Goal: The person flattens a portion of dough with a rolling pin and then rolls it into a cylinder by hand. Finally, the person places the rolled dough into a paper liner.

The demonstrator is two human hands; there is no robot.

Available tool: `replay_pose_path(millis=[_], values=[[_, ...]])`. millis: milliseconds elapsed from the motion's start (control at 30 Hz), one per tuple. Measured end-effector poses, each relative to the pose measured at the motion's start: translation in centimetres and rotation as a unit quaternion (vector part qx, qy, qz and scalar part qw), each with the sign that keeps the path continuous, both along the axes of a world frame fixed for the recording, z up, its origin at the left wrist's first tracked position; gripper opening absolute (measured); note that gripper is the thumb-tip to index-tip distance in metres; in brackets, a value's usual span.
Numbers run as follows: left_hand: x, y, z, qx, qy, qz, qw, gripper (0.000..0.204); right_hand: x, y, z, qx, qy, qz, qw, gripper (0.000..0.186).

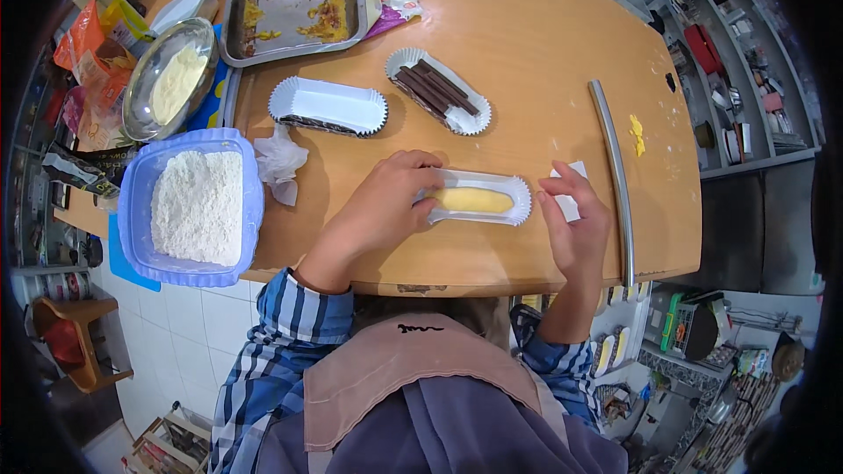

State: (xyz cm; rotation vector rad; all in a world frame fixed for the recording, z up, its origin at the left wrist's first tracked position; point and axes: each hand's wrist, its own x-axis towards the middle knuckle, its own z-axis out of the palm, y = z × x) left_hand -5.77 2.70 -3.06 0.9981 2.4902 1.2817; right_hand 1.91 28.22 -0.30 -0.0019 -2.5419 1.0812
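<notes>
In front of me a white, pleated oblong paper case (518, 202) holds a smooth pale-yellow dough log (474, 200). My left hand (399, 197) is closed on the case's left end, its fingertips by the end of the log. Just right of the case is my right hand (575, 224), its thumb and fingers apart and nothing seen gripped. A small white piece of paper (577, 171) shows behind those fingers; whether they touch it I cannot tell. Farther off, one pleated case carries several dark chocolate-brown sticks (436, 88). Left of it stands an empty pleated case (327, 104).
A lilac tub (250, 211) of white powder stands at left by crumpled tissue (281, 162). Beyond are a metal bowl (140, 127) with pale powder and a smeared baking tray (230, 35). A metal rod (615, 180) and yellow crumbs (637, 134) lie at right.
</notes>
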Motion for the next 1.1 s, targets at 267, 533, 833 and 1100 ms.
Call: replay_pose_path(millis=[267, 533, 833, 1100], values=[[-0.1, 0.2, 0.3, 0.004, -0.018, 0.011, 1.0, 0.021, -0.5, -1.9, -1.0, 0.154, -0.048, 0.114, 0.98, 0.041], [0.1, 0.0, 0.5, -0.015, -0.006, 0.019, 1.0, 0.026, -1.3, -4.8, -1.0, 0.137, -0.014, 0.139, 0.981, 0.04], [-0.2, 0.2, 0.5, -0.016, 0.015, 0.004, 1.0, 0.033, -1.8, -6.7, -0.5, 0.13, 0.014, 0.153, 0.98, 0.046], [-0.4, 0.5, 0.2, -0.017, 0.004, 0.004, 1.0, 0.033, -1.7, -7.5, -1.5, 0.131, 0.006, 0.152, 0.98, 0.04]])
